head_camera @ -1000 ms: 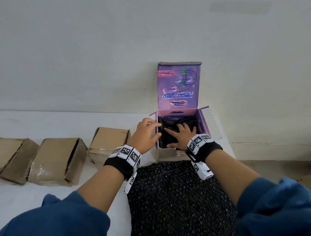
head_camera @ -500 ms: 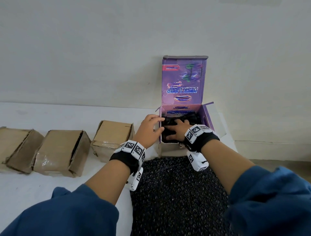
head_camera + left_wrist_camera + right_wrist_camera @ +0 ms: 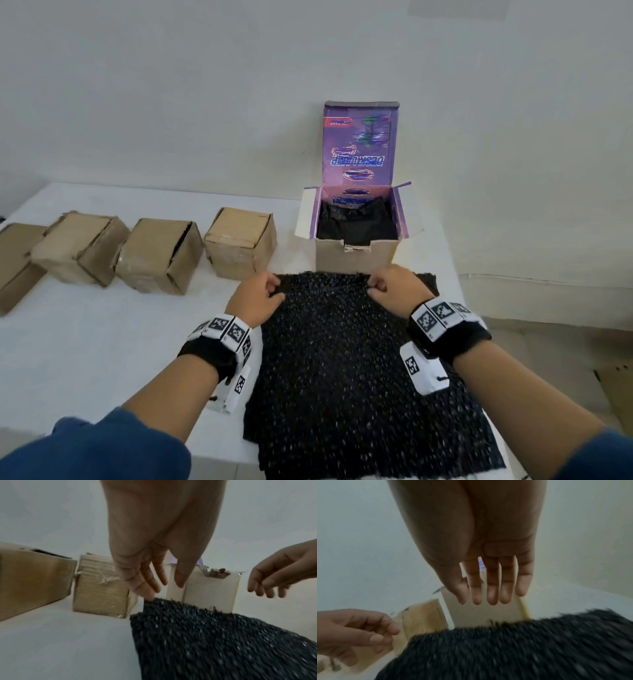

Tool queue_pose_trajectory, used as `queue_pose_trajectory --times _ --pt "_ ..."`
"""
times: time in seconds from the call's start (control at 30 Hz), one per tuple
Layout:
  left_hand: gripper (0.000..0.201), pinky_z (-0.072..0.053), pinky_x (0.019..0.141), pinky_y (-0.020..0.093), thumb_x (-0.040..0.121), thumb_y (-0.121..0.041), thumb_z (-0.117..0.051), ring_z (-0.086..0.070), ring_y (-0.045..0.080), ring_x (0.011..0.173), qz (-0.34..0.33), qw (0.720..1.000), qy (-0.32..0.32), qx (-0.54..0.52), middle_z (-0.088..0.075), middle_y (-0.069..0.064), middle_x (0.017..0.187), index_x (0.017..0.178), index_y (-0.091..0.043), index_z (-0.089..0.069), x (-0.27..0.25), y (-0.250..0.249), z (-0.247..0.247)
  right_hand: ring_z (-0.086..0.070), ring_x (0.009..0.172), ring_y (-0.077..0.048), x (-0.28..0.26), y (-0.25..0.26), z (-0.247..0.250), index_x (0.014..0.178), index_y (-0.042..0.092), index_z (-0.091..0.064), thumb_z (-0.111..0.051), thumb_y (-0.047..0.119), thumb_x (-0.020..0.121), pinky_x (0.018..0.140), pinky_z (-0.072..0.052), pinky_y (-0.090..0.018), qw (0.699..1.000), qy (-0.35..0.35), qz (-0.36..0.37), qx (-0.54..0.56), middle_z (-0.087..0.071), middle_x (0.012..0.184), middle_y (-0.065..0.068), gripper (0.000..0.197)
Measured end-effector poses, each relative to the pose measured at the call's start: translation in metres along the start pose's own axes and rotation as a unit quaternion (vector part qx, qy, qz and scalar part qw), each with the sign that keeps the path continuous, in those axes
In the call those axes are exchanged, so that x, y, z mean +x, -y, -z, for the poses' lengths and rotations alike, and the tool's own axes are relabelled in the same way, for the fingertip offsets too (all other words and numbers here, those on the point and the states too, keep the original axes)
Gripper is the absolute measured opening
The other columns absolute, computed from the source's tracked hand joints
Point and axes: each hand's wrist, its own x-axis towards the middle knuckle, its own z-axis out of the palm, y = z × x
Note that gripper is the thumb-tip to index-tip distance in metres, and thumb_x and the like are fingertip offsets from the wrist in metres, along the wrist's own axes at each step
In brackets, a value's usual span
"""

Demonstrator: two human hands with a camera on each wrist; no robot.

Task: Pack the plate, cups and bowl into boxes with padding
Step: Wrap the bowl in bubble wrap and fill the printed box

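An open purple box (image 3: 356, 255) stands at the back of the white table, its lid upright against the wall. Black bubble-wrap padding (image 3: 356, 222) fills its inside; whatever lies beneath is hidden. A large black bubble-wrap sheet (image 3: 342, 370) lies flat in front of the box. My left hand (image 3: 265, 294) and right hand (image 3: 388, 289) hover at the sheet's far edge, fingers loosely bent. In the left wrist view the left hand (image 3: 163, 586) points down with one fingertip touching the sheet (image 3: 214, 642). The right hand (image 3: 477, 601) hangs just above the sheet (image 3: 513, 649), holding nothing.
Three closed brown cardboard boxes (image 3: 239, 243) (image 3: 157, 255) (image 3: 78, 246) stand in a row left of the purple box, with a flatter one (image 3: 17, 260) at the far left. The table's right edge (image 3: 455, 274) runs close beside the sheet; cardboard (image 3: 616, 394) lies on the floor beyond.
Both hands have come out of the purple box and drawn back to the far edge of the bubble-wrap sheet. The padding stays in the box.
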Motion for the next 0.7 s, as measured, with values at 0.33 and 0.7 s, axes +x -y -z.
queue_pose_trajectory --times 0.33,0.7 --pt "0.035 -0.056 0.077 0.032 0.083 -0.039 -0.068 -0.070 0.028 0.081 0.198 0.976 0.082 0.045 -0.072 0.016 0.081 0.065 -0.012 -0.056 -0.086 0.019 -0.045 -0.039 0.125 -0.031 -0.084 -0.011 -0.068 0.134 0.019 -0.048 -0.056 0.043 0.090 0.105 -0.039 -0.038 0.980 0.183 -0.063 -0.033 -0.037 0.136 -0.012 0.051" --pt "0.039 -0.042 0.064 0.030 0.081 -0.033 -0.073 -0.058 0.030 0.064 0.249 0.963 0.095 -0.050 -0.052 0.012 0.060 0.060 -0.007 -0.051 -0.095 0.033 -0.056 -0.027 0.130 -0.032 -0.098 -0.010 -0.086 0.139 0.015 -0.038 -0.057 0.049 0.087 0.109 -0.034 -0.041 0.985 0.153 -0.035 -0.068 -0.025 0.139 -0.011 0.064"
